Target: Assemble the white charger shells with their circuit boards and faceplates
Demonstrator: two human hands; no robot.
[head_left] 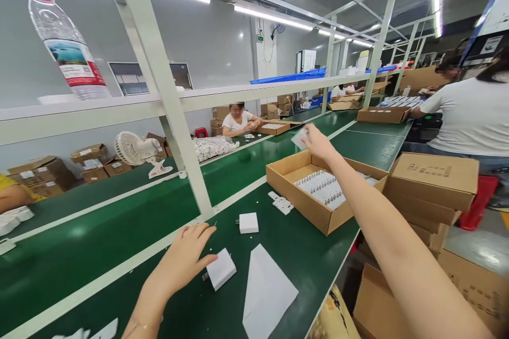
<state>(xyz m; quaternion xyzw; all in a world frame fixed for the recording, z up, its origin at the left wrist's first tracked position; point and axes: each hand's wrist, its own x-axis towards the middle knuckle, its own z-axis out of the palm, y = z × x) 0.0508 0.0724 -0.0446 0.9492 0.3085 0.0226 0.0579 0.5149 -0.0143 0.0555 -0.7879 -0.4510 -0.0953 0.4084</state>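
My right hand [317, 144] is raised above the far side of an open cardboard tray box [296, 201], its fingers closed on a blurred white square piece [299, 139]. Rows of white plug chargers [320, 185] with metal prongs fill part of that box. Over the green bench, my left hand [186, 257] has its fingers spread. Its thumb reaches the edge of a white charger [221, 271]; whether it touches is unclear. Another white charger [248, 223] lies farther off, prongs to the left. A white paper sheet [267, 294] lies to the right of the nearer charger.
Small white cut-out pieces [280, 203] lie beside the box. A metal frame post [170, 95] rises from the bench, with a shelf holding a water bottle [66, 42]. Cardboard cartons [433, 180] are stacked at right. Co-workers sit across the bench and at right [469, 111].
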